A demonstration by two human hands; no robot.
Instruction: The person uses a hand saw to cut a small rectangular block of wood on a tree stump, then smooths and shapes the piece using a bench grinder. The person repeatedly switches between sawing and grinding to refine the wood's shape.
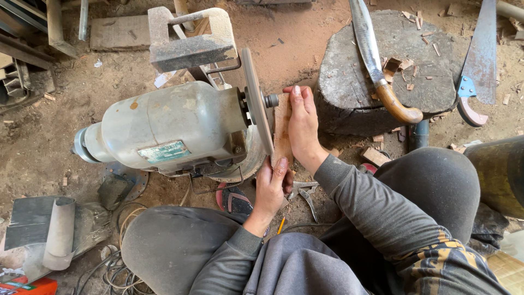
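Observation:
I hold a flat piece of wood (282, 128) upright against the face of a round sanding disc (255, 106). The disc is mounted on a grey electric motor (172, 125) lying on the dirt floor. My left hand (271, 188) grips the wood's near end from below. My right hand (302, 124) presses flat on the wood's right side, fingers pointing away from me. Both sleeves are grey, and my knees sit on either side of the motor.
A round wooden chopping block (349, 82) stands to the right with a curved-handled knife (376, 65) and wood chips on it. A handsaw (477, 60) leans at far right. Pliers (305, 194) lie under my hands. Metal scraps (49, 229) and wires lie at left.

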